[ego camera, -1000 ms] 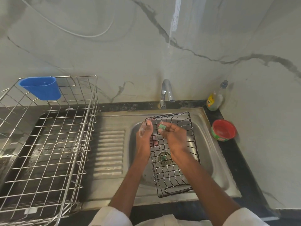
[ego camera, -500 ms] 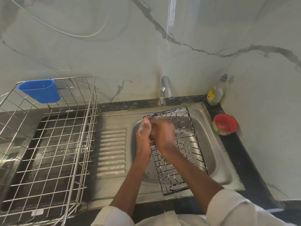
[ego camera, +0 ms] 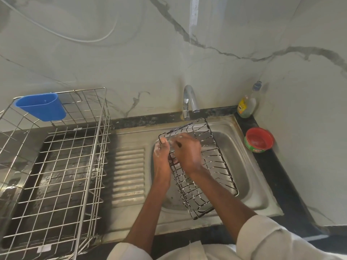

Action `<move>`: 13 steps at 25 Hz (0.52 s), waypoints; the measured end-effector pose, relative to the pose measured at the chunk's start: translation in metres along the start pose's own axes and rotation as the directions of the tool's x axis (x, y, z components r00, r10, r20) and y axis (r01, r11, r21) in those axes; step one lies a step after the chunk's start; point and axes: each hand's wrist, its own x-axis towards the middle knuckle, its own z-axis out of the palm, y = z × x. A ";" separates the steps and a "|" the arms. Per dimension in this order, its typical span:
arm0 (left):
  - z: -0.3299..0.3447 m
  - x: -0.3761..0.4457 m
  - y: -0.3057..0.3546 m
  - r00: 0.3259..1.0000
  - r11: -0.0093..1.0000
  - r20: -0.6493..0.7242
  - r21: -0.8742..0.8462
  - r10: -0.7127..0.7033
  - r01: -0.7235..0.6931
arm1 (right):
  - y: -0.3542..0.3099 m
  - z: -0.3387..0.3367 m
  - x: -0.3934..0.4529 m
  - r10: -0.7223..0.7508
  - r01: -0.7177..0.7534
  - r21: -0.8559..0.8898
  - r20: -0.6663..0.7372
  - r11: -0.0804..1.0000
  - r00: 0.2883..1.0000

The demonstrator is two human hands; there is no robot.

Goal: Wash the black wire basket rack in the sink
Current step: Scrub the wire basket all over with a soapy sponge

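Grey-veined marble wall [ego camera: 225, 34], black countertop [ego camera: 285, 184]

To my left a large silver wire dish rack [ego camera: 56, 166] stands on the black worktop [ego camera: 277, 177], a blue plastic cup holder [ego camera: 42, 106] hooked on its rim. To my right sit a red round tub [ego camera: 259, 140] and a clear soap bottle [ego camera: 247, 104].

Soft, even daylight with wide-angle bending at the edges.

The marble wall [ego camera: 206, 72] carries a pale vertical glare streak near the top. The steel sink [ego camera: 249, 184] gives dull reflections. A dark shadow lies beside the silver dish rack [ego camera: 56, 175]. Both hands are slightly blurred, and the straight counter lines curve toward the corners.
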 end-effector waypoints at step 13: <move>0.013 -0.015 0.006 0.989 0.992 -0.145 0.121 -0.025 0.043 | 0.026 -0.013 0.002 0.236 -0.219 -0.343 0.006 0.913 0.972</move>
